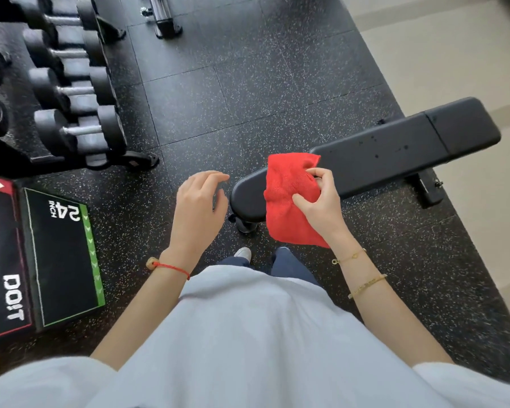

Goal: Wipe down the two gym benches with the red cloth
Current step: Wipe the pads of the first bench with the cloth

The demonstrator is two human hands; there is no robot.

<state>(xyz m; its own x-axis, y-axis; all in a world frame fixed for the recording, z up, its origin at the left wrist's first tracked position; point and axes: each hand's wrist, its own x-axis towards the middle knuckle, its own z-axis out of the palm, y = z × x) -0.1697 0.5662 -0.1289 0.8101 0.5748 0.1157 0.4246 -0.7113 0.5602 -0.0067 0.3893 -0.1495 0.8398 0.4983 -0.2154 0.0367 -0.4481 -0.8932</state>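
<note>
A black padded gym bench (389,154) runs from just ahead of my feet away to the right. My right hand (321,201) grips the red cloth (289,195), which hangs bunched over the bench's near end. My left hand (199,198) hovers just left of that rounded end, with relaxed fingers that hold nothing. The foot of a second piece of equipment (164,17), perhaps another bench, shows at the top edge.
A rack of black dumbbells (71,89) stands at the upper left. A black plyo box (56,257) marked "24 INCH" sits on the floor at my left. Speckled black rubber flooring (248,83) lies ahead, and pale flooring (454,54) starts beyond the bench at right.
</note>
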